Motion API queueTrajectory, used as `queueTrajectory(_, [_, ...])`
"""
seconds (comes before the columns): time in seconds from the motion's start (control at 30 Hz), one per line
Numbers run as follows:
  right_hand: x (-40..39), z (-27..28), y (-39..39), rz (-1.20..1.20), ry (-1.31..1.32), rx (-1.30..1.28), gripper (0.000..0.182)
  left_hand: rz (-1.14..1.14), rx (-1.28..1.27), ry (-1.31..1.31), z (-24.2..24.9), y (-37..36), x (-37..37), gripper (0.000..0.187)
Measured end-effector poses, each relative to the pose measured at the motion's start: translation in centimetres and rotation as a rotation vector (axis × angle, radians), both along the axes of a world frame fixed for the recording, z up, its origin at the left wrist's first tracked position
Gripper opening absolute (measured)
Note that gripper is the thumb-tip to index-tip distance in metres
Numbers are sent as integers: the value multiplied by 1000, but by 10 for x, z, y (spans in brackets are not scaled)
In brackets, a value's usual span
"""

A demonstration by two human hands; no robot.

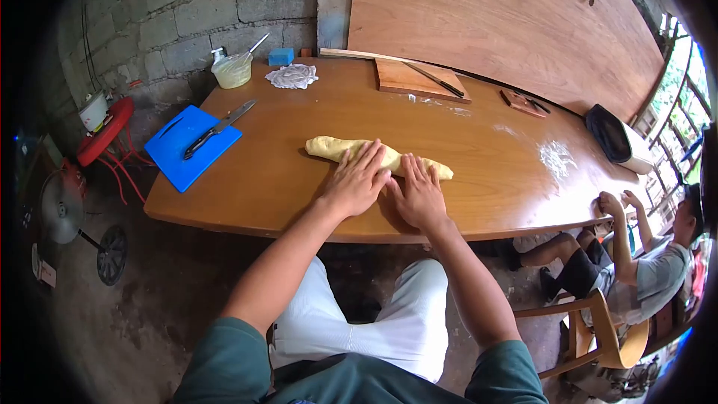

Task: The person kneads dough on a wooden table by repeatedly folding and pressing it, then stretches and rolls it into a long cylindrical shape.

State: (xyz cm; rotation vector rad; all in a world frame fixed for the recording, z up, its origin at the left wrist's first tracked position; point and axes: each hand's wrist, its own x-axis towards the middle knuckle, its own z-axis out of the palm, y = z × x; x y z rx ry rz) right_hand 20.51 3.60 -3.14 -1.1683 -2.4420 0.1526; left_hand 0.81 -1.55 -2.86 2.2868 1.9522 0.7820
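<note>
A long roll of pale yellow dough [329, 147] lies across the wooden table [269, 172] in front of me. My left hand [359, 177] rests flat on the middle of the roll, fingers stretched forward. Close beside it, my right hand [419, 193] presses on the roll's right part, its fingers extended too. The thumbs nearly meet between the hands. Both ends of the dough stick out past my fingers, while the stretch beneath them is hidden.
At left, a knife [221, 129] lies on a blue cutting board [170, 151]. Toward the back are a bowl [232, 71], a crumpled white cloth [292, 75] and a wooden board [404, 78] with a knife. White flour [556, 158] dusts the right side. Another person [647, 265] sits at right.
</note>
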Motion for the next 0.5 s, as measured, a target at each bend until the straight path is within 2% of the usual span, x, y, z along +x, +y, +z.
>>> queueTrajectory(0.07, [-15, -6, 34, -93, -50, 18, 86, 10, -112, -11, 6, 33, -6, 74])
queueTrajectory(0.1, [-28, 1, 70, -144, -140, -91, 88, 59, -137, -8, 6, 60, -9, 76])
queueTrajectory(0.17, [-40, 6, 103, -166, -142, -150, 89, 143, -200, 9, 9, 99, -17, 78])
queueTrajectory(0.4, [-76, 18, 181, -268, -156, -249, 84, 249, -242, 75, 13, 191, -38, 74])
queueTrajectory(0.5, [-86, 16, 210, -264, -77, -193, 80, 277, -211, -20, 9, 226, -48, 76])
